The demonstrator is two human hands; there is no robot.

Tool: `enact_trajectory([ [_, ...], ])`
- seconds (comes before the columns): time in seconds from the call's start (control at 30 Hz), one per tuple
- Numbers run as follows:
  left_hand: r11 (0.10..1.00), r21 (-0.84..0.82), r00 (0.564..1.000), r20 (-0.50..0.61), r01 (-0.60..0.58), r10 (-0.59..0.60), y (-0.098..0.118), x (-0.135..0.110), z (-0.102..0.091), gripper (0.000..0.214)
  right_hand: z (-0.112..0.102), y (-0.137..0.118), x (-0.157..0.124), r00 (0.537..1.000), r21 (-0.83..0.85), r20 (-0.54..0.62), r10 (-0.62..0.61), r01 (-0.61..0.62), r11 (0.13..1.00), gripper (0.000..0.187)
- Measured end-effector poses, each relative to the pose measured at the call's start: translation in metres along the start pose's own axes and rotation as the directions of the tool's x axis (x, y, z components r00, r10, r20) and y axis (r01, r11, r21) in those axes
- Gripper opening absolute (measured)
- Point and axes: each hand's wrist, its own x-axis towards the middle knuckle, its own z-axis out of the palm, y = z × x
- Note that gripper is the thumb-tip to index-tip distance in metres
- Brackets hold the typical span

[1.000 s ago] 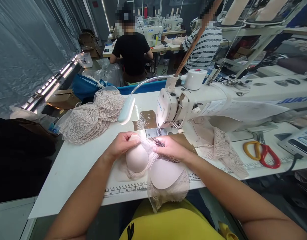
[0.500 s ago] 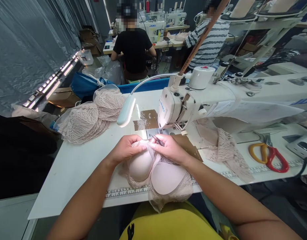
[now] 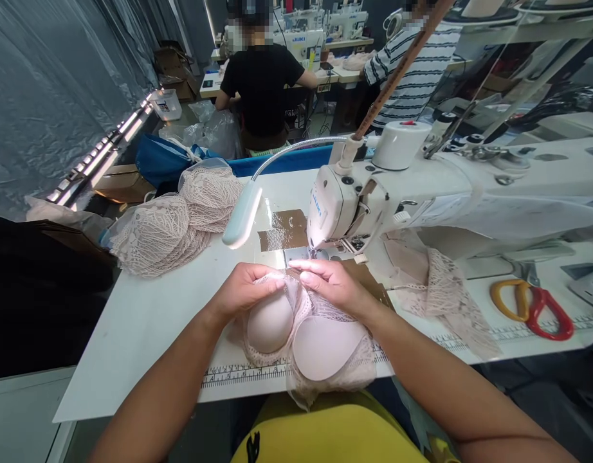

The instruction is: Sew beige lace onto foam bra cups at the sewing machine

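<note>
A pale pink bra (image 3: 325, 347) with moulded cups and lace edging lies at the table's front edge, below the sewing machine's needle area (image 3: 312, 252). My left hand (image 3: 246, 289) pinches the top edge of its left cup between thumb and fingers. On the other side, my right hand (image 3: 332, 283) is at the upper lace between the cups, fingers stretched toward the left hand and thumb tucked below them. What lies under these fingers is hidden, and no small dark snips show there.
The white sewing machine (image 3: 345, 199) stands just beyond my hands, a lamp (image 3: 242, 215) at its left. Stacked lace cups (image 3: 154, 235) lie left. Lace fabric (image 3: 436, 289) and scissors with orange and red handles (image 3: 532, 308) lie right. Two people sit or stand beyond.
Small dark snips showed in my right hand earlier and no longer show. My right fingers have straightened out over the lace. The left hand keeps its pinch, and the view has shifted slightly.
</note>
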Motion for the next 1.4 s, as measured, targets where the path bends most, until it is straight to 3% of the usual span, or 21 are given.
enact_trajectory([
  [0.2, 1.0, -0.002, 0.998, -0.066, -0.013, 0.013, -0.004, 0.003, 0.003, 0.03, 0.003, -0.005, 0.001, 0.997, 0.052, 0.047, 0.055, -0.058, 0.997, 0.027],
  [0.53, 0.998, 0.049, 0.999, -0.029, -0.026, 0.028, -0.007, 0.004, 0.008, 0.025, 0.007, -0.012, 0.002, 0.996, 0.054, 0.079, 0.043, -0.047, 0.997, 0.018],
  [0.83, 0.997, 0.071, 0.999, -0.002, -0.034, 0.034, -0.004, 0.002, 0.009, 0.028, 0.008, -0.005, 0.002, 0.999, 0.011, -0.028, 0.026, -0.025, 1.0, 0.011],
  [0.97, 0.999, 0.042, 1.0, 0.02, -0.025, 0.024, -0.001, 0.0, 0.009, 0.027, 0.006, 0.004, 0.003, 0.997, 0.205, -0.019, 0.08, -0.075, 0.976, 0.025],
  [1.1, 1.0, -0.013, 0.997, 0.067, -0.029, 0.03, -0.001, 0.002, 0.005, 0.028, 0.007, 0.006, 0.004, 0.978, 0.339, 0.116, 0.172, -0.202, 0.919, 0.046],
  [1.27, 0.999, 0.037, 0.998, 0.065, 0.011, -0.014, 0.0, 0.005, -0.007, 0.031, 0.007, 0.004, 0.003, 0.97, 0.244, 0.076, 0.232, -0.244, 0.939, 0.019],
  [1.4, 0.985, 0.16, 0.983, 0.158, 0.065, -0.09, 0.0, 0.005, -0.024, 0.03, 0.002, 0.004, 0.002, 0.966, 0.152, 0.055, 0.252, -0.258, 0.954, 0.013],
])
